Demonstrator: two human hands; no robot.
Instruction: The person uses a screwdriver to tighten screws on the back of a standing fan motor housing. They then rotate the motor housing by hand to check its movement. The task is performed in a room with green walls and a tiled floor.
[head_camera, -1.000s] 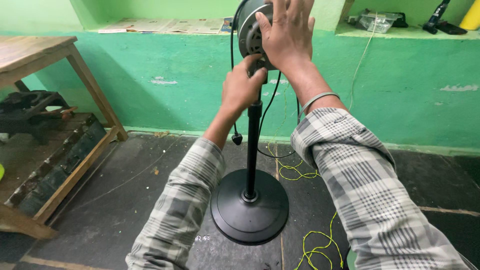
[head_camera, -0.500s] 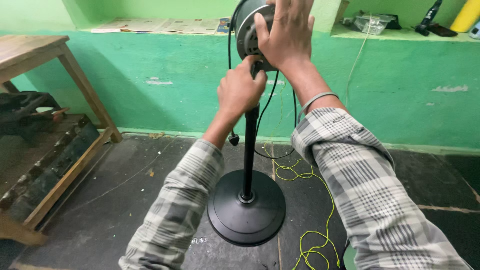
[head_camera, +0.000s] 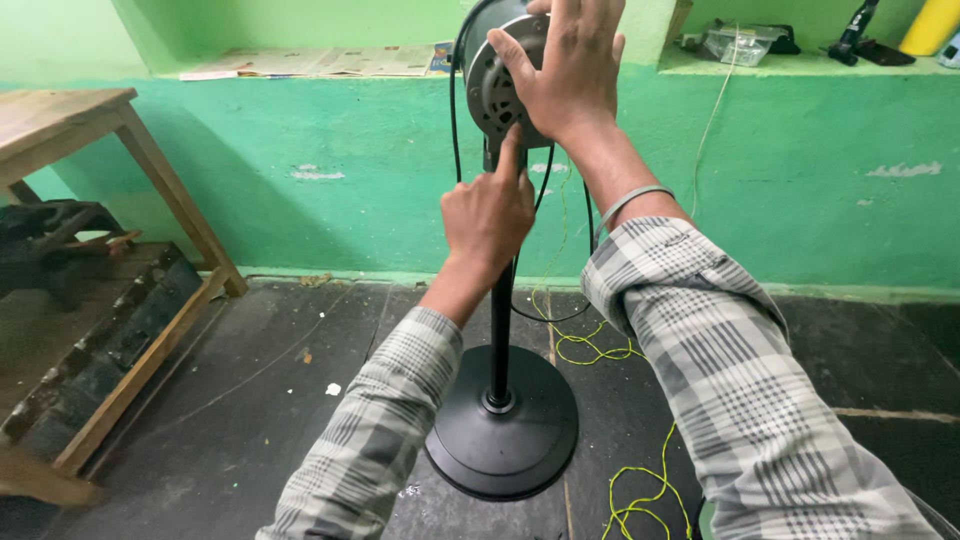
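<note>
Spread over the fan motor (head_camera: 497, 75), the right hand (head_camera: 567, 70) steadies it with open fingers; just below, the left hand (head_camera: 488, 215) is loosely curled, forefinger raised to the neck atop the black pole (head_camera: 500, 340); keeping the motor braced seems wise.

Matt black round base (head_camera: 503, 440), seemingly dull metal motor housing (head_camera: 497, 85), rough wooden table (head_camera: 60, 115)

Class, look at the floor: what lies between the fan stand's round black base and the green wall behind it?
In the head view, loops of yellow cord lie on the dark floor between the base and the wall.
</note>
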